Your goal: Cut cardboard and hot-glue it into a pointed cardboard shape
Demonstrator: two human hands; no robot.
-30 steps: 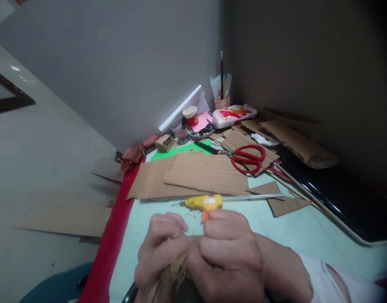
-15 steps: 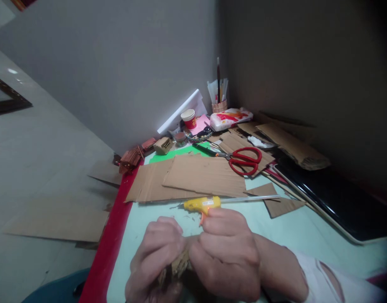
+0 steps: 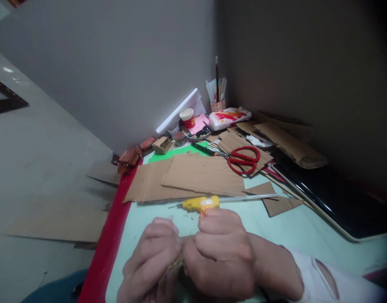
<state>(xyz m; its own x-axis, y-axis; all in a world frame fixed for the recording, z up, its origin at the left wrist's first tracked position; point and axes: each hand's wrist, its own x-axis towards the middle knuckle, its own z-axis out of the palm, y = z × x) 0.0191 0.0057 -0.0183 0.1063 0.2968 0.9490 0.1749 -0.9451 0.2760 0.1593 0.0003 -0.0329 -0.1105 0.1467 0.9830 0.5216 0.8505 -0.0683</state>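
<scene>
Low in the view, my left hand (image 3: 151, 259) and my right hand (image 3: 220, 254) are close together, fingers curled around a small piece of cardboard (image 3: 176, 263). Most of that piece is hidden by the hands. Just beyond my right hand lies a yellow glue gun (image 3: 201, 203) with a clear glue stick (image 3: 248, 198) sticking out of its back. Flat cardboard sheets (image 3: 202, 174) lie past the glue gun. Red-handled scissors (image 3: 244, 160) rest on cardboard behind them.
A black flat device (image 3: 332, 198) and cardboard scraps (image 3: 282, 204) lie at the right. Along the back stand a paper cup (image 3: 187, 118), a tissue pack (image 3: 229, 118) and a brush holder (image 3: 218, 105). Brown bundles (image 3: 129, 158) sit at the left edge.
Both hands have shifted slightly left in view with the cardboard piece, and less of the piece shows between them. The whole scene has moved a little left.
</scene>
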